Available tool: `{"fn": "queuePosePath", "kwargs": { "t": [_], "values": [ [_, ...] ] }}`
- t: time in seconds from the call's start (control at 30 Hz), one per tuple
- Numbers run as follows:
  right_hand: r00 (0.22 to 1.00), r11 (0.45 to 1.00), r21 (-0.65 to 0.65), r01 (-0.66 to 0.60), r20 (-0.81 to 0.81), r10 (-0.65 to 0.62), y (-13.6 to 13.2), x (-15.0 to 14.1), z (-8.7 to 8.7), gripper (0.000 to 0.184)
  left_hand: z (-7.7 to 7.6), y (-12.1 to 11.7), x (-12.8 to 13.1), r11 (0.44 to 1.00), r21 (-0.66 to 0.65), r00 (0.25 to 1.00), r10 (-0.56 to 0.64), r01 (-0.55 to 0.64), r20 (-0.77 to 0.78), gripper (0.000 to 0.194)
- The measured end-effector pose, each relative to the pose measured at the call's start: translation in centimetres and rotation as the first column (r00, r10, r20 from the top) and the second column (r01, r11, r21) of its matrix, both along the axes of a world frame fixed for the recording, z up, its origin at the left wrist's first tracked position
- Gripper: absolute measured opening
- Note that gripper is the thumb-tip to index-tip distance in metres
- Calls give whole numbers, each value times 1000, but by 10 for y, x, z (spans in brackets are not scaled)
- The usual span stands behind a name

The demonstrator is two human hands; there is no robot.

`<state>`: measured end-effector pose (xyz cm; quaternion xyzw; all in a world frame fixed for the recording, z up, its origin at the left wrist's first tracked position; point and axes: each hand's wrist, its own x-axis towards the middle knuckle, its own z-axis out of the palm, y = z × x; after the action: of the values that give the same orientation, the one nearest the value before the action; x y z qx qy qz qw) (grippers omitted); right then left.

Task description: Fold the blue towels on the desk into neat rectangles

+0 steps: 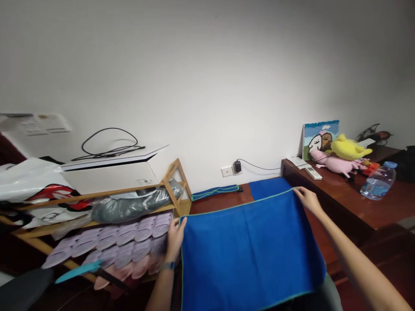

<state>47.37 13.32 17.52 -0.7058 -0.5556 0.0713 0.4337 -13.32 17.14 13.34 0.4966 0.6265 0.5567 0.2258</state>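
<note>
A blue cloth [246, 246] with a green stitched edge hangs spread out between my two hands. My left hand [175, 237], with a band on its wrist, pinches the upper left corner. At the upper right corner, my right hand [306, 199] grips the cloth between thumb and fingers. Behind it, a folded blue cloth [214, 191] with green edging lies against the wall on the reddish-brown wooden surface [223, 201]. Another flat blue cloth [267, 186] lies to the right of that, partly covered by the one I hold.
On the left, a wooden rack [177, 181] holds a white box [110, 177], a plastic-wrapped grey bundle [136, 205] and several lilac slippers [126, 233]. To the right, a brown desk [350, 203] carries plush toys [337, 164], a remote [313, 173] and a water bottle [378, 181].
</note>
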Motion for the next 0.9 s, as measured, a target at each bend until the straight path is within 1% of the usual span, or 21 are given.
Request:
{"fn": "queuePosePath", "kwargs": {
  "t": [0.07, 0.13, 0.17, 0.23, 0.27, 0.3, 0.37, 0.4, 0.47, 0.57, 0.67, 0.8, 0.87, 0.9],
  "values": [
    [993, 994, -41, 103, 59, -100, 29, -19, -22, 39, -12, 27, 13, 999, 11, 993, 49, -48, -107, 56],
    [977, 980, -75, 184, 121, -174, 38, -41, -52, 43, -29, 37, 26, 998, 8, 987, 60, -59, -152, 53],
    [973, 978, -98, 185, 160, -168, 36, -52, -71, 44, -41, 35, 32, 999, 4, 982, 42, -42, -184, 52],
    [964, 979, -161, 121, 256, -77, 21, -69, -113, 43, -73, 23, 40, 999, -16, 952, -44, 41, -304, 50],
    [955, 978, -194, 70, 297, -9, 11, -74, -134, 43, -91, 15, 42, 993, -45, 904, -119, 110, -412, 51],
    [944, 973, -228, 25, 325, 51, 1, -78, -154, 44, -109, 6, 42, 984, -88, 837, -180, 157, -517, 53],
    [924, 955, -295, -27, 358, 137, -17, -79, -184, 49, -140, -7, 39, 966, -191, 702, -258, 175, -664, 57],
    [916, 945, -324, -33, 368, 158, -24, -78, -194, 51, -151, -11, 37, 960, -233, 654, -276, 154, -704, 60],
    [908, 929, -369, -27, 379, 177, -30, -74, -204, 55, -165, -13, 33, 952, -288, 594, -292, 105, -750, 64],
    [906, 919, -394, -3, 387, 169, -30, -73, -203, 58, -170, -12, 29, 951, -305, 559, -282, 54, -780, 67],
    [903, 919, -394, 27, 405, 147, -31, -74, -203, 58, -172, -16, 27, 958, -286, 551, -251, 24, -796, 65],
    [886, 908, -408, 90, 449, 114, -34, -77, -208, 58, -170, -22, 20, 968, -250, 537, -223, 24, -813, 61],
    [874, 914, -392, 104, 475, 104, -29, -86, -205, 59, -165, -16, 16, 977, -211, 520, -194, 28, -832, 58],
    [869, 923, -375, 84, 480, 116, -24, -94, -201, 59, -162, -10, 15, 981, -194, 508, -180, 26, -843, 57]
  ]
}}
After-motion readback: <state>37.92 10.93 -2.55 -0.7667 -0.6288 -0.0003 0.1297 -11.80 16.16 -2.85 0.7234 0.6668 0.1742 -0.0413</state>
